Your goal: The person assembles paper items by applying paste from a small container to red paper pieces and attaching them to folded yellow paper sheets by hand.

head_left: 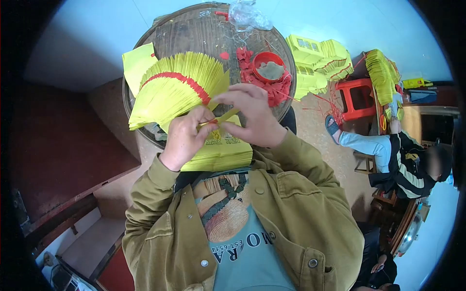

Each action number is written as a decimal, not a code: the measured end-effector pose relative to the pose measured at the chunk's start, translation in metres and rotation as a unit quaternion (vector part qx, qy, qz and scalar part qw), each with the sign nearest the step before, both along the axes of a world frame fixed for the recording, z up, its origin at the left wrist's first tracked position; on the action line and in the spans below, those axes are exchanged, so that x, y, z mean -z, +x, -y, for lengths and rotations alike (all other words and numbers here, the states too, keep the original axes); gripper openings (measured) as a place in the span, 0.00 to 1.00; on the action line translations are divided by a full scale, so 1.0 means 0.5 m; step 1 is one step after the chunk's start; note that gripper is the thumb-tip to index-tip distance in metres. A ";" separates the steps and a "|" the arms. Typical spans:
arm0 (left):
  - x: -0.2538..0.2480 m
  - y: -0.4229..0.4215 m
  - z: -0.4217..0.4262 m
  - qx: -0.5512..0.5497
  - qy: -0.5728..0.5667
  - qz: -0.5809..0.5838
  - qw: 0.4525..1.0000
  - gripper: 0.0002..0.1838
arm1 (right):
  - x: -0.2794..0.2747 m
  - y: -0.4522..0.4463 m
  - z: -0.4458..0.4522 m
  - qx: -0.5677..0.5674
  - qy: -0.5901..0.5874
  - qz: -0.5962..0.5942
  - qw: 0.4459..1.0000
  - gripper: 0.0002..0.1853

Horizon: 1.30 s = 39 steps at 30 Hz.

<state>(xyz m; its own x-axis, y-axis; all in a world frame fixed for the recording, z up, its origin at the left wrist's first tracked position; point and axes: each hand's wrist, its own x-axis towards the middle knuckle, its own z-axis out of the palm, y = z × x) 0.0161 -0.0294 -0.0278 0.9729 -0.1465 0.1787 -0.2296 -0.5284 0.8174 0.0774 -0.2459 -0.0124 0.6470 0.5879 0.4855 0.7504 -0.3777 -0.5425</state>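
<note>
My left hand (187, 132) is closed in a pinch on a folded piece of yellow paper (227, 115), with a bit of red at the fingertips. My right hand (255, 114) curves around the other end of this paper, its thumb below and index finger stretched above; its exact contact is partly hidden. Beneath the hands lies a stack of printed yellow paper (218, 154), close to my body. Just beyond my left hand, a fanned pile of folded yellow paper (170, 94) carries a red band across it.
On the round wooden table (187, 36) are a red bowl (268, 67), red paper scraps (279, 94) and a clear plastic bag (249, 15). More yellow stacks (318, 58) lie on the right. A red stool (356, 99) stands near a seated person (407, 155); another person is partly visible lower right.
</note>
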 end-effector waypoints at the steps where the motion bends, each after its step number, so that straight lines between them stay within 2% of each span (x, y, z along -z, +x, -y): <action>1: 0.002 0.000 0.000 0.002 0.000 0.001 1.000 0.11 | 0.008 -0.005 -0.006 -0.005 -0.038 -0.015 0.999 0.24; 2: 0.004 0.000 0.000 0.010 -0.003 0.011 1.000 0.12 | 0.020 -0.005 -0.010 -0.004 -0.038 -0.015 0.999 0.24; 4: 0.004 -0.001 -0.002 0.015 -0.006 0.019 1.000 0.14 | 0.045 -0.001 -0.017 -0.010 -0.013 -0.090 0.996 0.20; 6: 0.000 -0.001 0.001 0.013 -0.043 0.017 0.999 0.15 | 0.060 -0.001 -0.019 -0.010 0.008 -0.092 0.996 0.20; 10: -0.002 -0.004 0.000 -0.001 -0.038 -0.004 0.999 0.14 | 0.066 -0.008 -0.022 0.013 0.045 -0.112 0.993 0.19; 13: -0.011 -0.005 0.001 -0.013 -0.017 -0.043 0.999 0.09 | 0.069 -0.011 -0.025 0.027 0.056 -0.096 0.993 0.20; 15: -0.015 -0.003 0.002 -0.008 0.059 0.015 0.998 0.04 | 0.068 -0.010 -0.023 0.030 0.052 -0.066 0.996 0.20; 16: -0.020 0.000 0.003 -0.009 0.059 0.014 0.998 0.04 | 0.067 -0.009 -0.021 0.033 0.049 -0.035 0.998 0.20; 18: -0.034 0.009 0.004 0.017 0.072 0.112 0.991 0.02 | 0.070 -0.006 -0.017 0.023 0.049 -0.032 0.998 0.20; 19: -0.030 0.008 0.004 0.016 0.072 0.112 0.991 0.02 | 0.069 -0.005 -0.016 0.015 0.049 -0.028 0.998 0.20; 21: -0.021 0.006 0.003 -0.003 0.026 0.037 0.999 0.04 | 0.063 -0.007 -0.018 0.019 0.054 -0.043 0.997 0.19; 25: -0.019 0.000 0.011 -0.045 0.002 0.023 0.999 0.04 | 0.068 -0.011 -0.022 0.030 0.077 -0.081 0.993 0.17; 27: -0.013 -0.002 0.011 -0.017 0.018 0.102 0.995 0.05 | 0.069 -0.015 -0.021 0.033 0.072 -0.099 0.992 0.17; 30: -0.016 -0.001 0.007 -0.004 0.045 0.134 0.990 0.06 | 0.072 -0.015 -0.022 0.036 0.068 -0.099 0.992 0.16; 39: -0.024 0.004 0.011 0.027 0.121 0.095 0.988 0.03 | 0.070 -0.010 -0.016 0.011 0.061 -0.046 0.997 0.17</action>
